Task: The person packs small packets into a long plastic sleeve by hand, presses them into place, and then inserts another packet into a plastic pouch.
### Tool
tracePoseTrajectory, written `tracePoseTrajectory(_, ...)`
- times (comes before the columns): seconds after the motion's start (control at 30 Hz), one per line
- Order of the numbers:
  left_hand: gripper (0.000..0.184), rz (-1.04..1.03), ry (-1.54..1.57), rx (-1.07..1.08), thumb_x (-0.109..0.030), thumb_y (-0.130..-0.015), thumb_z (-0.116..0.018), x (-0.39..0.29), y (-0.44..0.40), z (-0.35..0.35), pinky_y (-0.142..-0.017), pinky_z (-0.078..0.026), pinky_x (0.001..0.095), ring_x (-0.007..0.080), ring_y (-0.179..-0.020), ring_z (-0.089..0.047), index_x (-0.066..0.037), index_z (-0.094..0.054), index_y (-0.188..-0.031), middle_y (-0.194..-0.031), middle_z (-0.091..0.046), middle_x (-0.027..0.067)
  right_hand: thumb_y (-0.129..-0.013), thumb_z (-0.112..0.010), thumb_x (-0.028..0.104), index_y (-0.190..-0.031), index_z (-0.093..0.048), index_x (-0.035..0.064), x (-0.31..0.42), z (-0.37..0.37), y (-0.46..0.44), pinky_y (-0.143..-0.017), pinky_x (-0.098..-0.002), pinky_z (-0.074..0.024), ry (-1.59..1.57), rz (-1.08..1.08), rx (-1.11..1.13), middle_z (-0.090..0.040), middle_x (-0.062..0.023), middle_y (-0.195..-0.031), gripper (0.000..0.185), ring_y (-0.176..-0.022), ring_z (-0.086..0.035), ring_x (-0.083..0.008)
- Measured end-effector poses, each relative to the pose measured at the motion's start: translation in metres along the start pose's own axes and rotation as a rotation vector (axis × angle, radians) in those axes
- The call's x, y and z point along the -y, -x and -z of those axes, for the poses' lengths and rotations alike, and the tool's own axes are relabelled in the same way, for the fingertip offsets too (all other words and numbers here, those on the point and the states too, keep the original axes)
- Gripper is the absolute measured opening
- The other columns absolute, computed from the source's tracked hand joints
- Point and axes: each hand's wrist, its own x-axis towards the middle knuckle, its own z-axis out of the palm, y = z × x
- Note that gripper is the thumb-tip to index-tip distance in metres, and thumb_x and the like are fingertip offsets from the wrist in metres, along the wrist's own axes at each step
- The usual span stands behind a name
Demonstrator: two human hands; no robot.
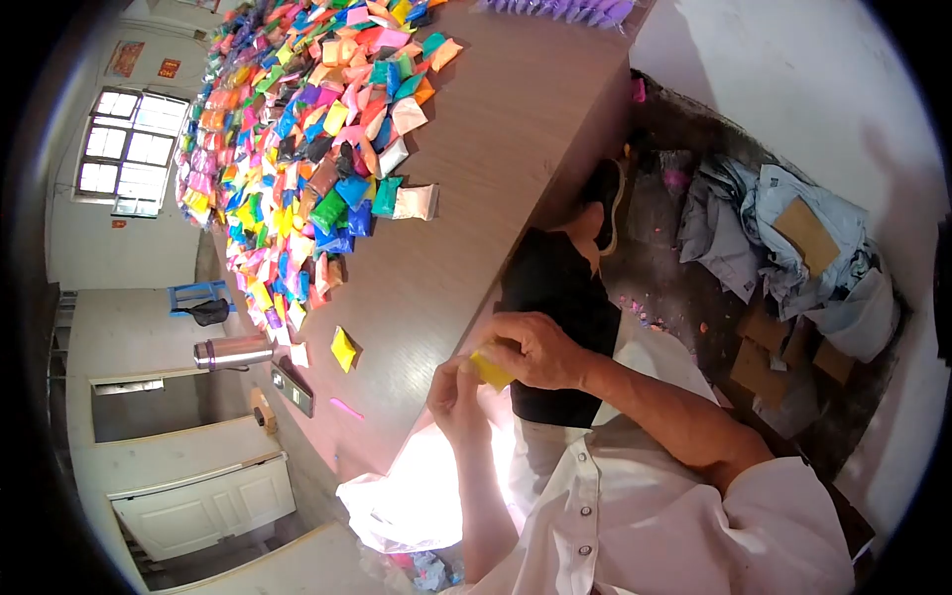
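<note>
A small yellow packet (492,371) is held between my two hands, just off the table edge and above my lap. My left hand (459,395) pinches one side of it with thumb and fingers. From the other side my right hand (540,351) grips it, its curled fingers covering part of it. Another yellow packet (343,349) lies alone on the brown table (436,253). Beyond it spreads a large heap of small colourful packets (307,169).
A steel thermos (234,352), a phone (293,388) and a pink strip (346,409) are at the table's left end. White plastic (416,491) hangs by my lap. Grey bags (729,233) and cardboard pieces (762,369) lie on the floor at right.
</note>
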Motion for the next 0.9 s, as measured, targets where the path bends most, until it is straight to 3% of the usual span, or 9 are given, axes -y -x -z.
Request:
tracePoseTrajectory(0.1, 0.019, -0.063, -0.084, -0.005, -0.02, -0.106, -0.069, 0.001, -0.001, 0.002, -0.08, -0.05, 0.0243, 0.0093, -0.084, -0.063, -0.002, -0.071, -0.101, -0.089, -0.071, 0.0028, -0.096, -0.069, 0.013, -0.106, -0.068, -0.0002, 0.003, 0.001, 0.0, -0.073, -0.0394, -0.0554, 0.009, -0.019, 0.03, -0.071, -0.0176, -0.094, 0.016, -0.082, -0.07, -0.0312)
tracePoseTrajectory(0.3, 0.029, -0.019, -0.025, -0.006, -0.033, -0.11, -0.065, -0.003, -0.001, 0.002, -0.084, -0.056, 0.0279, 0.0116, -0.087, -0.066, -0.004, -0.069, -0.106, -0.096, -0.07, 0.0059, -0.097, -0.073, 0.016, -0.113, -0.066, 0.0018, 0.014, 0.007, 0.003, -0.072, -0.0387, -0.0557, 0.015, -0.118, 0.155, -0.072, -0.0174, -0.096, 0.023, -0.082, -0.071, -0.0292)
tracePoseTrajectory(0.53, 0.025, 0.016, -0.042, 0.084, -0.029, -0.11, -0.065, -0.003, 0.001, 0.0, -0.087, -0.054, 0.0268, 0.0109, -0.092, -0.066, -0.004, -0.068, -0.106, -0.097, -0.07, 0.0053, -0.1, -0.074, 0.019, -0.11, -0.066, 0.0008, 0.007, 0.007, 0.005, -0.073, -0.0364, -0.0551, -0.024, -0.068, 0.076, -0.072, -0.0166, -0.095, 0.022, -0.081, -0.07, -0.0264)
tracePoseTrajectory(0.73, 0.024, -0.036, -0.018, 0.064, -0.027, -0.11, -0.065, -0.001, 0.001, 0.003, -0.086, -0.054, 0.0264, 0.0096, -0.089, -0.064, -0.005, -0.066, -0.101, -0.097, -0.07, 0.0038, -0.097, -0.077, 0.021, -0.108, -0.066, 0.0019, 0.017, 0.014, 0.002, -0.072, -0.0371, -0.0529, 0.003, -0.155, 0.178, -0.069, -0.0144, -0.091, 0.025, -0.078, -0.066, -0.0241)
tracePoseTrajectory(0.9, 0.026, 0.022, 0.018, 0.054, -0.028, -0.11, -0.065, 0.005, -0.001, 0.005, -0.084, -0.054, 0.0262, 0.0103, -0.09, -0.067, -0.003, -0.069, -0.111, -0.102, -0.071, 0.0035, -0.096, -0.075, 0.017, -0.11, -0.065, -0.0007, 0.012, 0.011, 0.003, -0.071, -0.0373, -0.0531, -0.064, -0.165, 0.151, -0.07, -0.0157, -0.09, 0.025, -0.075, -0.066, -0.0241)
